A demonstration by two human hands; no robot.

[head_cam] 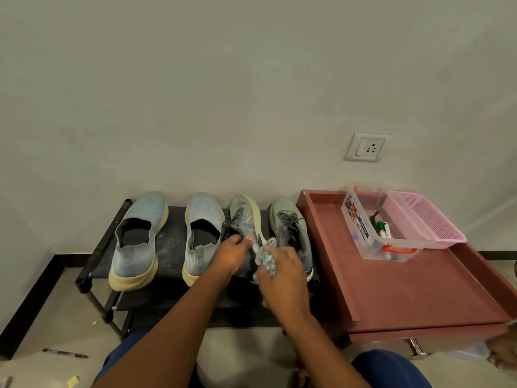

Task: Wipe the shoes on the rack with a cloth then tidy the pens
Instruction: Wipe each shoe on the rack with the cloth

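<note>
Two light blue slip-on shoes (140, 236) (202, 231) and two grey-green laced sneakers stand on a black rack (173, 242). My left hand (232, 254) grips the third shoe (246, 217), which is tilted onto its side. My right hand (282, 273) holds a bunched grey cloth (265, 254) against that sneaker's side. The fourth sneaker (291, 228) stands upright beside it. Pens and markers (383, 229) lie in a clear plastic box (372, 233) on the table to the right. One dark pen (65, 353) lies on the floor at lower left.
A reddish-brown table (405, 289) with a raised rim stands right of the rack. A pink mesh basket (430, 219) sits beside the clear box. A wall socket (366, 147) is above. Small yellow scraps (73, 381) lie on the floor.
</note>
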